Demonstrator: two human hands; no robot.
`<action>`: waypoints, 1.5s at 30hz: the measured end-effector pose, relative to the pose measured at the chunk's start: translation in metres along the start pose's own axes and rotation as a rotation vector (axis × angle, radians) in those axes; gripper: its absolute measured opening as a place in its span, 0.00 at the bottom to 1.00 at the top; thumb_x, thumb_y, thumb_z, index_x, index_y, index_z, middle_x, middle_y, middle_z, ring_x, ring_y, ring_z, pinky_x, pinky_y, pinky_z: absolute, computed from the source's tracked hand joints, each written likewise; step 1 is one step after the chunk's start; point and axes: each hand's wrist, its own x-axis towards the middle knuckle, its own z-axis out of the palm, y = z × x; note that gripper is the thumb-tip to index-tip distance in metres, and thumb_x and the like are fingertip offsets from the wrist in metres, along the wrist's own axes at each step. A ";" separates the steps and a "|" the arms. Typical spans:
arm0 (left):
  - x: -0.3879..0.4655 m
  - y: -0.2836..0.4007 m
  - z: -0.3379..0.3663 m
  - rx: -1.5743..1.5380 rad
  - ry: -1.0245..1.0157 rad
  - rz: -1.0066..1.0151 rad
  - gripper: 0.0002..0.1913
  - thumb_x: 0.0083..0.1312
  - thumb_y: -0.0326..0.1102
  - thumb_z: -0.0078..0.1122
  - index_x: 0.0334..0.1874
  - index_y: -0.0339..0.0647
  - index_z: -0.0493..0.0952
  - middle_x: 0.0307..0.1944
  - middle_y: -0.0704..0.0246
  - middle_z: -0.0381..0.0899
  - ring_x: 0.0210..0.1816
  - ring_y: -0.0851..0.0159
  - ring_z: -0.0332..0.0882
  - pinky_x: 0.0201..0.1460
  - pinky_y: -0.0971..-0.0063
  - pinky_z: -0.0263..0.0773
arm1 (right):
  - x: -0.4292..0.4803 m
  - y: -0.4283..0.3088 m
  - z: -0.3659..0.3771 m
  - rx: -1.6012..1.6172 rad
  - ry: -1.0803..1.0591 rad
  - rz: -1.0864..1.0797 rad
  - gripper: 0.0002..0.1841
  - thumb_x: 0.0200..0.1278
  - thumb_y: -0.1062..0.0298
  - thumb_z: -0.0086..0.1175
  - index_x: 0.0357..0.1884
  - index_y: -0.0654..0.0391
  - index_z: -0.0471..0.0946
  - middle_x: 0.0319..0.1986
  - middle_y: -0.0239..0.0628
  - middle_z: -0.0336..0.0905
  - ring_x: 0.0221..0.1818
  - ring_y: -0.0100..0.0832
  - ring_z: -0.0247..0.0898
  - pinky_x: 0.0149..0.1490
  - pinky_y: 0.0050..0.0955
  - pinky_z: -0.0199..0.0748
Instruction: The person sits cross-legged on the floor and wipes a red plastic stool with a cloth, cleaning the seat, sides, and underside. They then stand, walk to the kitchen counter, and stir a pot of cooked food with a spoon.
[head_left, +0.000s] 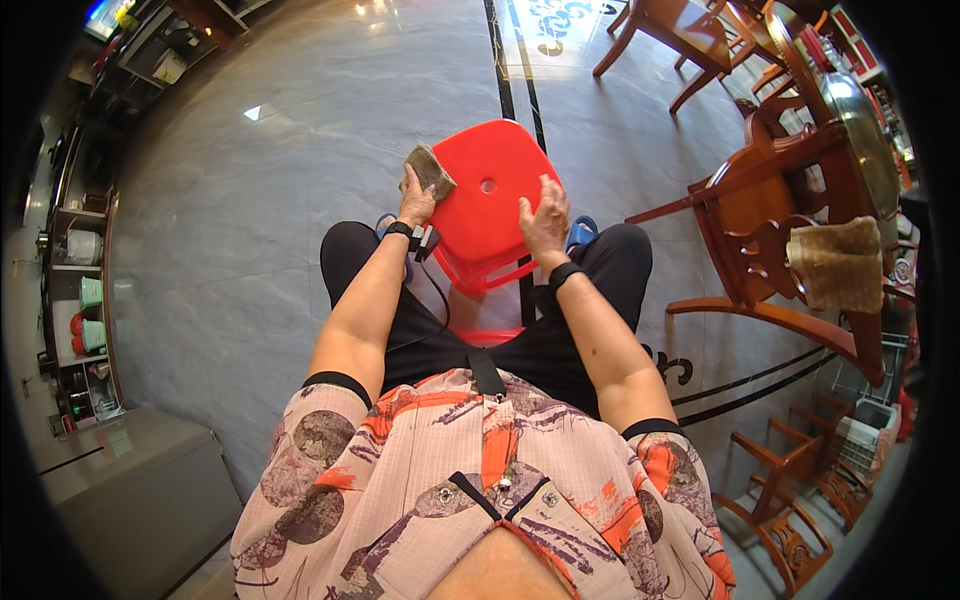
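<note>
Between my knees stands a red plastic stool (487, 161), its seat facing up with a small round hole in the middle. My left hand (417, 196) grips a folded brown cloth (429, 169) at the seat's left edge. Over the right side of the seat is my right hand (546, 217), fingers spread and nothing held in it. Whether its fingertips touch the plastic I cannot tell. Below the seat rim, the stool's side has a slot-like opening. Part of another red plastic surface (487, 336) shows beneath me.
A wooden chair (757, 195) to the right has a tan towel (836, 262) over its back. More wooden chairs (675, 37) stand around a round table at the upper right. Shelves (81, 270) line the left wall, above a grey cabinet (142, 480). A cable (442, 289) runs from my left wrist.
</note>
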 end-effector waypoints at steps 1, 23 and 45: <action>0.002 -0.002 0.000 -0.021 -0.018 -0.010 0.51 0.74 0.39 0.60 0.85 0.39 0.31 0.83 0.42 0.42 0.83 0.41 0.44 0.84 0.60 0.47 | 0.015 0.011 0.003 -0.123 -0.045 0.040 0.45 0.62 0.58 0.68 0.77 0.64 0.60 0.73 0.60 0.63 0.73 0.56 0.63 0.73 0.44 0.66; -0.146 -0.056 0.030 -0.233 -0.033 -0.285 0.31 0.77 0.42 0.55 0.73 0.25 0.61 0.65 0.43 0.75 0.65 0.45 0.75 0.69 0.59 0.69 | -0.071 0.015 -0.020 -0.083 -0.510 0.366 0.68 0.54 0.40 0.75 0.77 0.81 0.44 0.68 0.77 0.63 0.71 0.63 0.66 0.72 0.44 0.71; -0.021 0.051 -0.001 -0.141 0.221 -0.113 0.22 0.82 0.40 0.42 0.71 0.35 0.67 0.61 0.45 0.77 0.60 0.39 0.76 0.63 0.53 0.70 | -0.020 0.016 0.019 0.230 -0.252 0.201 0.63 0.59 0.51 0.74 0.82 0.69 0.41 0.78 0.67 0.49 0.79 0.61 0.50 0.80 0.46 0.55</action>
